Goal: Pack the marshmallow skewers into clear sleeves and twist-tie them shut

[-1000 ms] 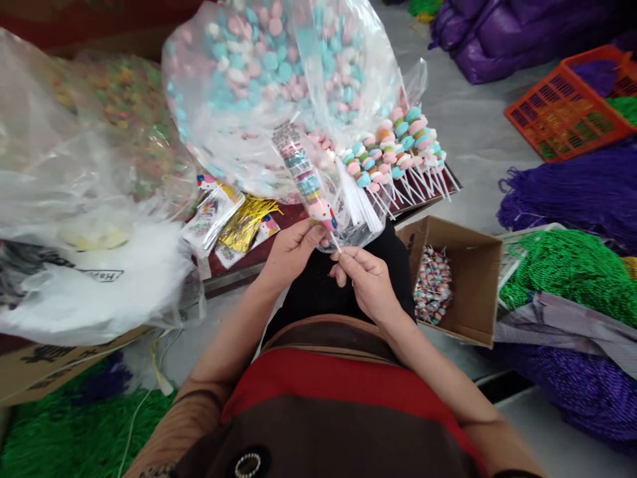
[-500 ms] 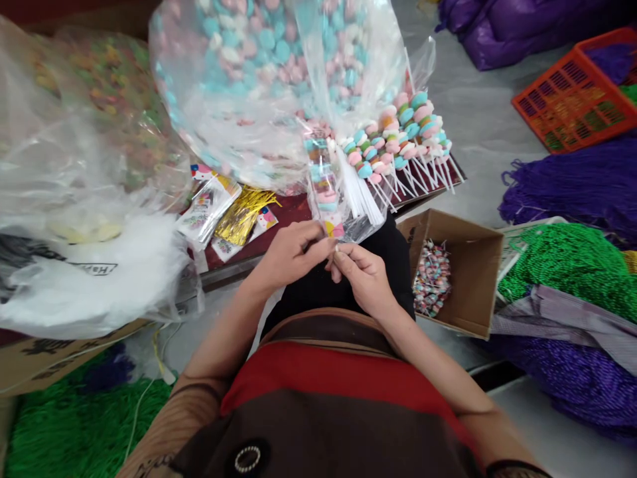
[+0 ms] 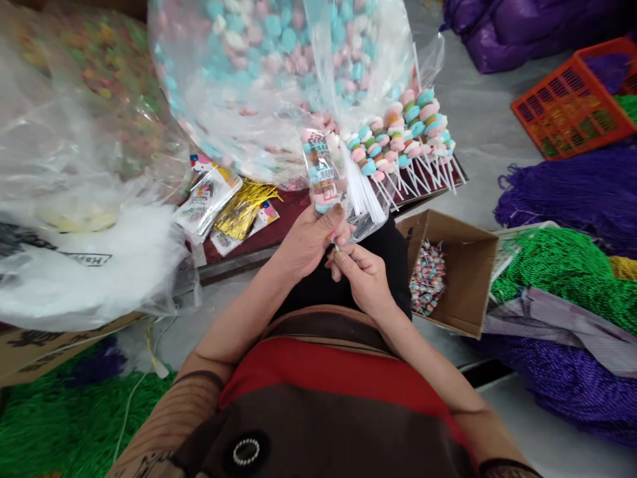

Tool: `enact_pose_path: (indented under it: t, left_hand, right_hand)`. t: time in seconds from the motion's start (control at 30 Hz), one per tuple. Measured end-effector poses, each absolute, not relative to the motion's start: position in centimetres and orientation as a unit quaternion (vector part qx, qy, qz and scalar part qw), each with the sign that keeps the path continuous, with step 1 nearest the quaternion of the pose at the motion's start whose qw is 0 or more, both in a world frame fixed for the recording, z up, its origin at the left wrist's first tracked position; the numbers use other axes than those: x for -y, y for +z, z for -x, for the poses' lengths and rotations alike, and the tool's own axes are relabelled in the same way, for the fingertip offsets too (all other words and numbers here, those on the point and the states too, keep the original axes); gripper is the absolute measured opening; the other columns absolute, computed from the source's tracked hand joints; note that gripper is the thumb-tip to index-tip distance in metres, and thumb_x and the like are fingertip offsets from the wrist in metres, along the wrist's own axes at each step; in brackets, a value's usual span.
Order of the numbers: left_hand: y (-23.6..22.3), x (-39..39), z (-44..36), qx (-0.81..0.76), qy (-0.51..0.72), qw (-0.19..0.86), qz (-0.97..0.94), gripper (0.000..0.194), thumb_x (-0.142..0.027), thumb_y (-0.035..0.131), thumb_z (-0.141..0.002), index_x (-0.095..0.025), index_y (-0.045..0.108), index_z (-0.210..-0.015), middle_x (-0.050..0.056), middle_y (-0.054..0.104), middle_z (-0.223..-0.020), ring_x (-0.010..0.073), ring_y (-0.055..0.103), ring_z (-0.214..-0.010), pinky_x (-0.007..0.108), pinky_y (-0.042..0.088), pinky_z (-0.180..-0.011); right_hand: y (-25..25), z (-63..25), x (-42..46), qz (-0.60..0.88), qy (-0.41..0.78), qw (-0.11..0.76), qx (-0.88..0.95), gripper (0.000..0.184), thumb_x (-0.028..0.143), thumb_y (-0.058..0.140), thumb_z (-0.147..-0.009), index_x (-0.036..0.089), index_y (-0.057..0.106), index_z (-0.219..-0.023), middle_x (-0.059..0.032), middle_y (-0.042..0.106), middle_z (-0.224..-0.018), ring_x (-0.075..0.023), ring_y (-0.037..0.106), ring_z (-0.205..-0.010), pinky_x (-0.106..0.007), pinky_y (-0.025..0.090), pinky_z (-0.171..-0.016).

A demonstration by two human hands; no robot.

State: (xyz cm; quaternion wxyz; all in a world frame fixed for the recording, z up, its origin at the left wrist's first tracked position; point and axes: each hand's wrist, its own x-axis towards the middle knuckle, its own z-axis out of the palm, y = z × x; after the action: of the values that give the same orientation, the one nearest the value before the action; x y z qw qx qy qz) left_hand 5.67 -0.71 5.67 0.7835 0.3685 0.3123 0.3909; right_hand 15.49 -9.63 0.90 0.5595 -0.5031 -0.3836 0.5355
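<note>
My left hand is closed round the lower end of a wrapped candy skewer. Pink and blue candies show through its clear printed bag, and a barcode faces up. Just below, my right hand pinches the white stick at the skewer's bottom; the fingers hide most of it. Beyond the hands, white sticks lie in a clear bag. Unwrapped candy skewers are lined up to the right of them. Gold twist ties and clear printed bags lie to the left on the dark red table.
A large clear bag of pink, blue and white candies stands behind. Another bag holds orange and green candies. At right, a cardboard box contains wrapped skewers. An orange crate and green cords are farther right.
The wrapped skewer has turned, bringing its barcode into view, and stands more upright. My left hand has shifted from the stick end to wrap round the bag's lower part. My right hand keeps its pinch.
</note>
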Motion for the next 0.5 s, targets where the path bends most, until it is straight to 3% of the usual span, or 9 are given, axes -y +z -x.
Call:
enact_pose_path:
  t: [0.2,0.37,0.43,0.5]
  left_hand:
    - [3.1,1.7,-5.4,-0.322,0.393,0.771,-0.383,0.049,-0.066,0.077,-0.079,-0.019,0.063,-0.076,-0.011,0.040,-0.049,0.0059,0.045,-0.048,0.028,0.055,-0.078]
    - [2.6,1.5,-4.1,-0.285,0.352,0.812,-0.367,0.051,-0.065,0.078,-0.078,-0.018,0.061,-0.075,-0.012,0.039,-0.045,0.0056,0.045,-0.043,0.027,0.055,-0.073]
    - [3.2,2.0,-3.8,-0.236,0.307,0.854,-0.346,0.051,-0.064,0.081,-0.076,-0.018,0.059,-0.072,-0.013,0.036,-0.044,0.0053,0.044,-0.041,0.027,0.055,-0.071]
    - [3.7,2.8,-3.9,-0.152,0.226,0.909,-0.316,0.053,-0.064,0.081,-0.076,-0.018,0.055,-0.069,-0.013,0.034,-0.043,0.0056,0.043,-0.038,0.030,0.056,-0.071]
  right_hand:
    - [0.3,-14.7,9.7,0.500,0.550,0.550,0.381,0.038,0.050,0.070,-0.092,0.021,0.063,-0.068,0.0047,0.058,-0.057,-0.0101,0.050,-0.054,-0.026,0.043,-0.059]
    - [2.1,-19.3,8.9,0.520,0.567,0.405,0.494,0.038,0.055,0.070,-0.090,0.021,0.074,-0.075,0.0001,0.068,-0.063,-0.0133,0.059,-0.058,-0.029,0.049,-0.061]
    - [3.1,-21.1,8.2,0.546,0.513,0.473,0.463,0.028,0.052,0.071,-0.091,0.024,0.078,-0.091,-0.0003,0.072,-0.071,-0.0149,0.064,-0.065,-0.031,0.054,-0.069]
    - [4.0,-21.9,7.3,0.518,0.514,0.534,0.427,0.037,0.056,0.078,-0.083,0.029,0.077,-0.108,-0.0021,0.077,-0.087,-0.0188,0.069,-0.077,-0.036,0.058,-0.079]
